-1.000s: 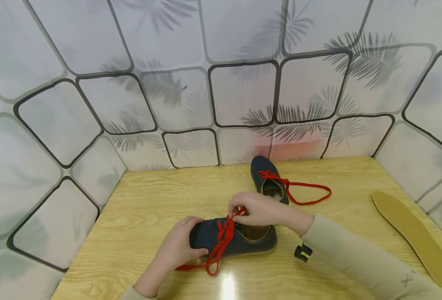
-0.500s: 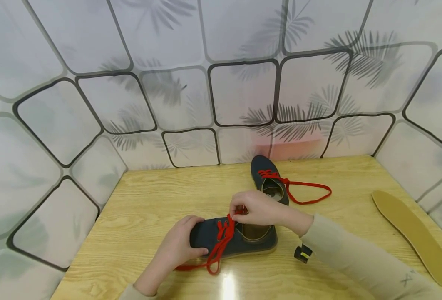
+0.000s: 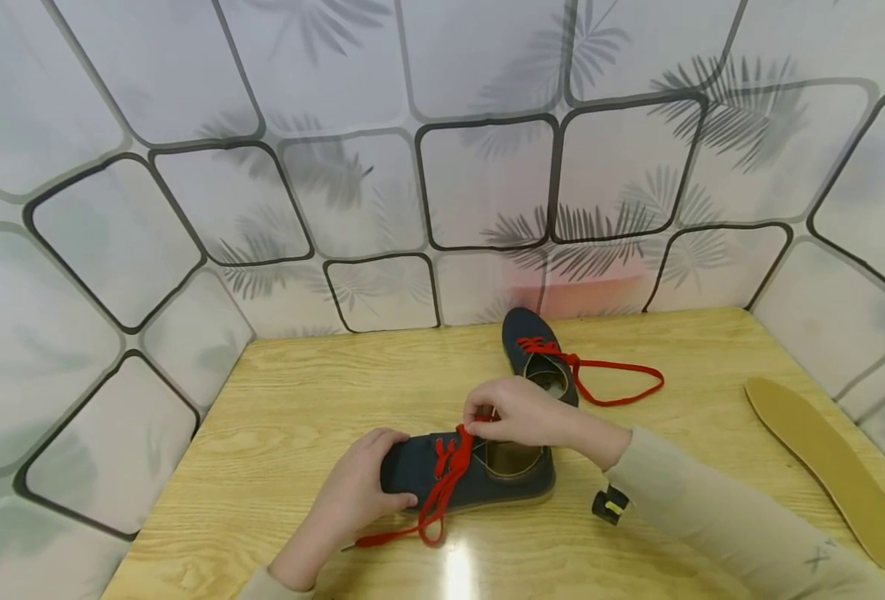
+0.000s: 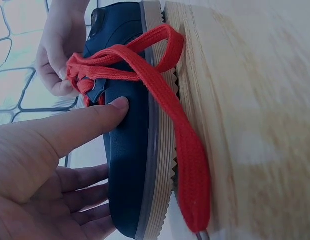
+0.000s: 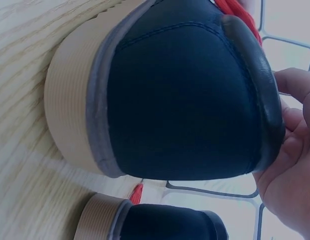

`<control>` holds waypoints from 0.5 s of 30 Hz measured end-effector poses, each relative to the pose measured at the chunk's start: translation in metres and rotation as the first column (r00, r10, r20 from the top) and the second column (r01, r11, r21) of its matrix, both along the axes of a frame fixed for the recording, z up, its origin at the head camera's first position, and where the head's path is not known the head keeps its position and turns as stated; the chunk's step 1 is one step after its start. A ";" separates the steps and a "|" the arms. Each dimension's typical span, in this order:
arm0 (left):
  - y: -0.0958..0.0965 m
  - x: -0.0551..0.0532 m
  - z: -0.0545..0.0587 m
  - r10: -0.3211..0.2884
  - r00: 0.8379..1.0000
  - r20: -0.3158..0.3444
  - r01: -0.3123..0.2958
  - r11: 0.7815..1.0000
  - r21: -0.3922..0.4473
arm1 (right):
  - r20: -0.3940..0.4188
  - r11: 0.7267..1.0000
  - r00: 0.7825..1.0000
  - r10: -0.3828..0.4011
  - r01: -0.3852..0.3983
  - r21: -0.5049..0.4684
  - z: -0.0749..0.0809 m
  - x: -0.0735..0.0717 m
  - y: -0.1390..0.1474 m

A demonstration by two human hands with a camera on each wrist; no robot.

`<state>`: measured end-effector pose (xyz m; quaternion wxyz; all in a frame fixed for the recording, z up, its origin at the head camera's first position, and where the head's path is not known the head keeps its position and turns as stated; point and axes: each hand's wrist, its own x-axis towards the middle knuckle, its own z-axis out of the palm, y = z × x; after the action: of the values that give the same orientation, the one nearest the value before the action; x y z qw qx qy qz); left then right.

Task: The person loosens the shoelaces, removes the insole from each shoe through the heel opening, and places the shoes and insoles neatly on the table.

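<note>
A navy shoe [image 3: 487, 483] with a pale ridged sole rests on the wooden table, toe to the left. My left hand [image 3: 360, 479] grips its toe, thumb on the near side and fingers round the far side. At the top eyelets my right hand [image 3: 517, 412] pinches the red shoelace [image 3: 452, 471] between thumb and fingers. A loop and a loose end of this lace hang over the shoe's near side; the tipped end shows in the left wrist view. In the right wrist view the heel [image 5: 190, 105] hides part of the fingers' work.
A second navy shoe [image 3: 523, 337] stands behind, its red lace [image 3: 622, 363] looped out to the right on the table. A tan insole [image 3: 825, 467] lies along the right side. A patterned curtain [image 3: 487, 183] encloses the back and sides.
My right hand has drawn slightly up and to the right with the lace. The loose lace end near my left wrist has slid right, baring its tip. My left hand stays put.
</note>
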<state>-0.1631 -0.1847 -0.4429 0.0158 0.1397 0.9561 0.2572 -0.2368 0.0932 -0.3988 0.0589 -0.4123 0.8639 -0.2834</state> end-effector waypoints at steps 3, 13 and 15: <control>0.000 0.000 0.000 0.011 1.000 0.007 -0.011 1.000 0.001 | 0.056 1.000 0.998 0.004 -0.003 -0.010 -0.001 -0.001 0.002; 0.001 0.001 0.002 0.004 1.000 0.020 -0.004 1.000 -0.009 | 0.219 0.999 0.976 0.015 -0.006 -0.042 -0.003 -0.002 0.004; 0.001 0.001 0.002 0.004 1.000 0.023 -0.004 1.000 -0.010 | 0.235 0.999 0.972 0.015 -0.004 -0.049 -0.004 -0.002 0.004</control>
<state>-0.1619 -0.1839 -0.4410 0.0271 0.1347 0.9573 0.2543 -0.2384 0.0976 -0.4025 0.1524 -0.3813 0.8417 -0.3506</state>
